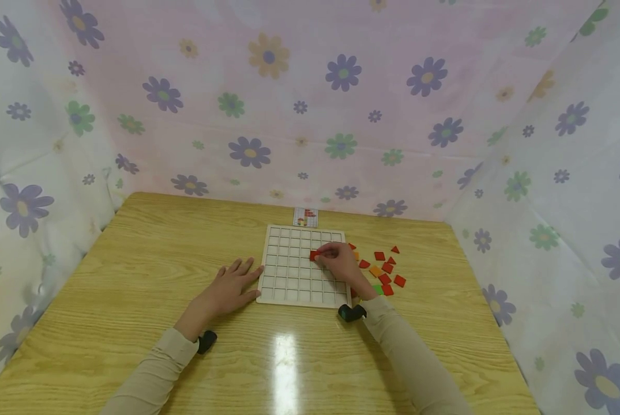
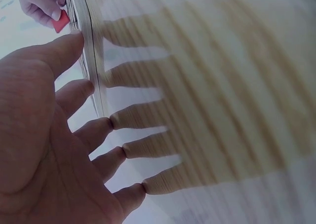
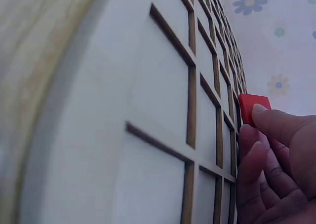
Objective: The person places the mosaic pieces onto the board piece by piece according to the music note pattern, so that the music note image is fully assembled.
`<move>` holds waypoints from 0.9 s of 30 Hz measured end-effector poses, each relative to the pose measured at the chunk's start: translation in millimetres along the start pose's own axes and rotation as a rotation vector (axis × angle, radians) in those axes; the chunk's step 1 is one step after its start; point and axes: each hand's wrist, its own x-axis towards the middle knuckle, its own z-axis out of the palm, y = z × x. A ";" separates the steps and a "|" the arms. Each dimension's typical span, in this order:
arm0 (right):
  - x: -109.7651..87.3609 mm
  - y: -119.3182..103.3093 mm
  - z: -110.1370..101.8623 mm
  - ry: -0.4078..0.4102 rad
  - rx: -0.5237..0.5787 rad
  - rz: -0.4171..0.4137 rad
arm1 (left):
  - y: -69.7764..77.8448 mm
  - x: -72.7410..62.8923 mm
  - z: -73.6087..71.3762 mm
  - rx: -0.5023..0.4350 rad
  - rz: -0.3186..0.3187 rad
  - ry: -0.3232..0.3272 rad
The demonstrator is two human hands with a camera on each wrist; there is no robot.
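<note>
Over the upper middle of a pale wooden grid board [image 1: 294,282], my right hand [image 1: 339,262] pinches a red square tile [image 3: 251,105] between thumb and fingers. The tile is right at the board's grid in the right wrist view. My left hand [image 1: 230,290] lies with its fingers spread on the table at the board's left edge, thumb and index fingertip right by the rim. In the left wrist view that hand [image 2: 54,120] shows its palm side and holds nothing.
Right of the board lie scattered loose pieces: red squares [image 1: 400,280], red triangles [image 1: 395,249], an orange tile [image 1: 375,271] and a green one [image 1: 378,289], partly behind the right wrist. A small printed picture card [image 1: 305,218] sits beyond the board. Flowered cloth [image 1: 289,104] walls the wooden table.
</note>
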 end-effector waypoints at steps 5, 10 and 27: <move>5.4 0.2 1.4 -0.003 0.054 -0.011 | 1.4 -1.0 -0.7 -0.003 0.009 0.013; 7.1 -9.1 0.0 0.012 0.047 -0.006 | 1.0 0.0 -0.5 0.006 -0.005 0.013; 31.1 -2.1 16.9 0.169 -0.074 -0.033 | 1.0 -0.8 0.3 -0.009 0.014 0.024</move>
